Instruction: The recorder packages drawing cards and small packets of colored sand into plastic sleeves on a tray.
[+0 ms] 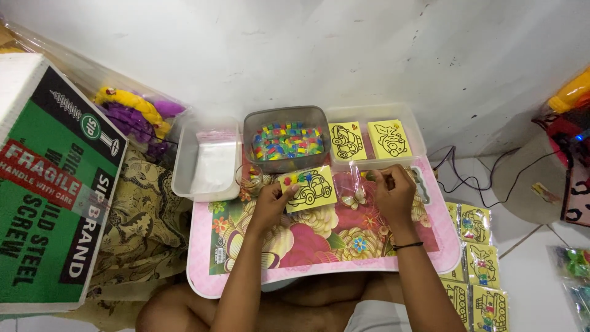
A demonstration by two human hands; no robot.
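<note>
At the far left of the frame lies one cardboard box (52, 184) printed green, black and red, and above its right edge one clear bag of yellow and purple stuff (138, 117). Right of that sits one patterned cloth (144, 215) on the floor. Next comes the low floral counter (319, 246) with a pink rim, in the lower middle of the frame. Along its far edge stand three tubs: one clear tub (206, 157) holding clear plastic sleeves, one grey tub of small coloured pieces (287, 140), and one clear tub (378, 136) with two yellow picture cards in it.

The left hand (270, 203), at the centre of the frame, has its grip pinched on the left edge of one yellow card with a car outline (307, 187); the card is held just above the counter, in front of the grey tub, with a few coloured pieces on its upper left corner. The right hand (393, 190), right of centre, has fingertips pressed together on something small and clear that I cannot make out.

At the lower right, four bagged yellow cards (476, 264) lie on the tiled floor beside the counter.
</note>
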